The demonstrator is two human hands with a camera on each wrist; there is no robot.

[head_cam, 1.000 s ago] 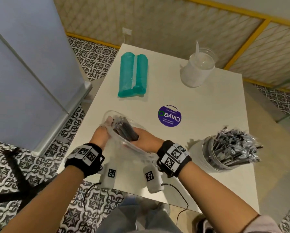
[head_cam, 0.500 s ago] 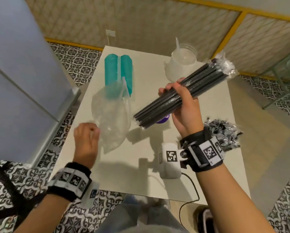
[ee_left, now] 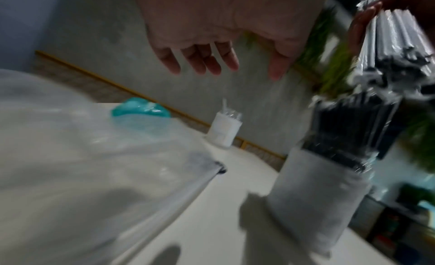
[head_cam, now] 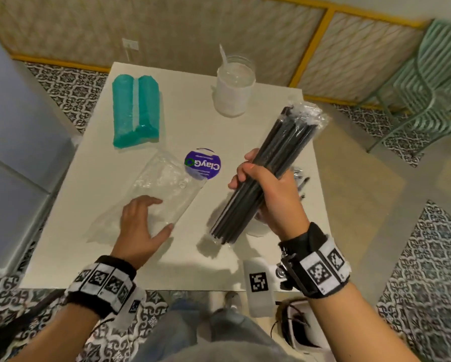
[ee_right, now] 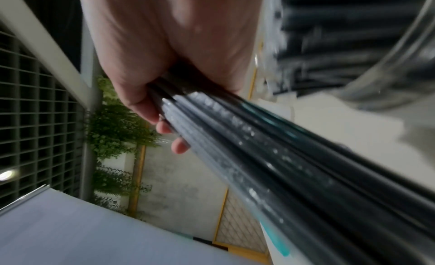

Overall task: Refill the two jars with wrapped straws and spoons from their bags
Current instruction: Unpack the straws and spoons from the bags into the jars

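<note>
Now the right hand grips the straws right of centre, above the bench; the left hand, fingers spread, hovers over the empty bag lower left.

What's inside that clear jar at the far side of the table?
The jar holds one white wrapped spoon, its top poking above the rim; otherwise it looks nearly empty. A white label round its lower wall hides anything lying at the bottom.
</note>
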